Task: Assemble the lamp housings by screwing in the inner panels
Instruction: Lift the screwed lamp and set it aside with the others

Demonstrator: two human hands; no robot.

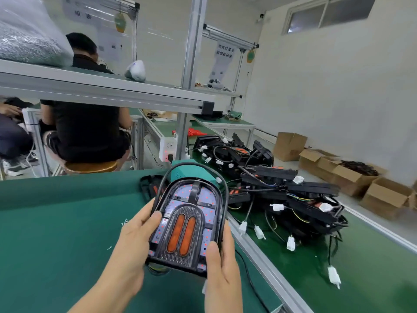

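Hands hold one lamp housing [186, 224] above the green bench [56, 222], face up toward the camera. The left hand [133, 242] grips its left edge, thumb lying over the rim onto the pale inner panel [204, 196]. The right hand [222, 263] grips the lower right corner, thumb pressed on the black rim, fingers hidden behind the housing. Two orange lenses [181, 233] stand side by side in the raised arch-shaped centre, and small red dots speckle the panel around it. A black cable [196, 166] loops over the rounded top of the housing.

Just beyond the housing, on the bench, lie another black part [149, 186] and a teal box [191, 171]. To the right, past an aluminium rail [259, 251], a heap of housings [293, 193] with wires and white plugs [291, 242] sits on a second green surface. Open cartons [352, 177] stand on the floor by the wall. A person in black [88, 127] sits on a stool at the next bench, back turned.
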